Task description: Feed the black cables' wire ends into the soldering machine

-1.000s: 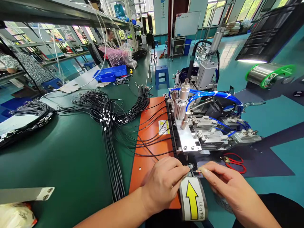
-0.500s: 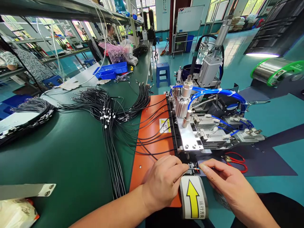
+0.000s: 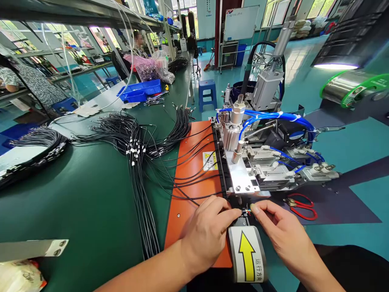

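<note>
My left hand (image 3: 211, 231) is closed over the near end of the machine's track, gripping a black cable (image 3: 189, 198) whose held part is hidden under the fingers. Thin coloured wires (image 3: 248, 211) stick out past its fingertips. The thumb and forefinger of my right hand (image 3: 276, 223) pinch the tips of these wires. Just above both hands stands the machine (image 3: 243, 172), with metal cylinders and blue air tubes. Below the fingertips is a white label with a yellow arrow (image 3: 246, 253) on the track's rounded end. Several other black cables run across the orange plate (image 3: 194, 162) into the track.
Bundles of black cables (image 3: 142, 202) lie on the green table (image 3: 100, 211). Red-handled scissors (image 3: 304, 207) rest to the right of my right hand. A solder wire spool (image 3: 349, 89) hangs at the right. Blue trays (image 3: 141, 90) and a blue stool (image 3: 208, 95) stand farther back.
My right hand has shifted slightly left and up, closer to my left fingertips, still pinching the wires. My left hand has stayed almost in place. The view has moved a little.
</note>
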The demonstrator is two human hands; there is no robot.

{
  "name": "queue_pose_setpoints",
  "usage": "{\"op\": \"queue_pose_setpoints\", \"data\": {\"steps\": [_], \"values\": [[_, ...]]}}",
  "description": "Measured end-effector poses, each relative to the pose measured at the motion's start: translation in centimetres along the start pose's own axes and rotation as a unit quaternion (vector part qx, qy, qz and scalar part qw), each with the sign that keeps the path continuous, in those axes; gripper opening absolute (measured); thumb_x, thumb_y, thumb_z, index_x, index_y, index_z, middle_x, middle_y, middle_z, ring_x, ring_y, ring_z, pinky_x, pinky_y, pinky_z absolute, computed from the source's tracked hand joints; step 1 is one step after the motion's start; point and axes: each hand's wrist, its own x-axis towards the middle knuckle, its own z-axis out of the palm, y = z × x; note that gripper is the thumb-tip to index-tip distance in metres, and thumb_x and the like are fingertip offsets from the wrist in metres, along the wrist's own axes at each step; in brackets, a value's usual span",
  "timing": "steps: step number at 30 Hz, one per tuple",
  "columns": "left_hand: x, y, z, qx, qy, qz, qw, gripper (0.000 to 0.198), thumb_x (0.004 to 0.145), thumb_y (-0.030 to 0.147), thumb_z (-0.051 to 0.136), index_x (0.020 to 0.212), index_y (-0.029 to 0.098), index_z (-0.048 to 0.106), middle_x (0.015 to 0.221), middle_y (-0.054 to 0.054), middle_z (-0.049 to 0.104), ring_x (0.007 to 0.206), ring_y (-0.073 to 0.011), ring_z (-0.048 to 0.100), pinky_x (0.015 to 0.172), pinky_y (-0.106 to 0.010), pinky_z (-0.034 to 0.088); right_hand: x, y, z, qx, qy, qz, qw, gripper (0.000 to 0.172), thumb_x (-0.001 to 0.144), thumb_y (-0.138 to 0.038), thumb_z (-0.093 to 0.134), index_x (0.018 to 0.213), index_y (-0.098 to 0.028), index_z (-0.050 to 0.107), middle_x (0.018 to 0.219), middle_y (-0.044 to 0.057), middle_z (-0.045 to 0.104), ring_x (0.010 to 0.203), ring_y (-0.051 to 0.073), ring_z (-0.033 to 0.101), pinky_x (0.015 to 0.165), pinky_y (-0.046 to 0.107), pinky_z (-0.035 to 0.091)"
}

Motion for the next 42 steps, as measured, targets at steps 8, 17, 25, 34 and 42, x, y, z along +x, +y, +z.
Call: {"op": "queue_pose_setpoints", "data": {"steps": [8,17,25,34,42], "values": [[0.0,-0.1,0.2,0.012,-0.012,-0.014,1.0,0.027,0.096,0.009,0.049,0.109,0.019,0.071,0.09,-0.007,0.061,0.083,-0.0193,0.056,0.071,-0.03,0.051,0.4,0.3,0.4,-0.011,0.006,-0.014,1.0,0.04,0.093,-0.06,0.057,0.095,-0.021,0.067,0.079,0.0,0.063,0.072,0.016,0.054,0.065,0.025,0.046],[-0.1,-0.1,0.2,0.011,-0.014,-0.02,1.0,0.026,0.094,0.008,0.051,0.108,0.019,0.071,0.089,-0.006,0.061,0.083,-0.0196,0.056,0.072,-0.03,0.051,0.1,0.8,0.4,0.01,0.012,-0.015,1.0,0.039,0.093,-0.058,0.058,0.1,-0.021,0.069,0.08,0.001,0.065,0.073,0.017,0.056,0.064,0.025,0.048],[-0.1,-0.1,0.4,0.016,-0.016,-0.025,0.999,0.026,0.094,0.008,0.052,0.108,0.019,0.071,0.088,-0.006,0.061,0.083,-0.02,0.055,0.071,-0.03,0.049,0.1,0.5,0.6,-0.003,0.02,-0.009,1.0,0.04,0.093,-0.06,0.057,0.097,-0.022,0.068,0.077,-0.001,0.063,0.071,0.016,0.055,0.063,0.024,0.046],[-0.1,-0.3,0.4,0.006,-0.015,-0.024,1.0,0.027,0.093,0.006,0.053,0.109,0.019,0.07,0.092,-0.007,0.063,0.087,-0.0209,0.057,0.075,-0.032,0.052,0.1,0.9,0.7,0.014,0.02,-0.008,1.0,0.04,0.093,-0.06,0.058,0.101,-0.022,0.069,0.082,0.001,0.065,0.073,0.018,0.056,0.064,0.026,0.048],[-0.1,-0.2,0.3,0.001,-0.016,-0.026,1.0,0.028,0.092,0.004,0.054,0.109,0.019,0.069,0.094,-0.007,0.063,0.087,-0.0213,0.057,0.077,-0.033,0.052,0.1,1.1,0.7,0.023,0.016,0.001,1.0,0.042,0.092,-0.062,0.058,0.103,-0.023,0.068,0.085,0.001,0.067,0.077,0.018,0.057,0.068,0.026,0.048]]}}
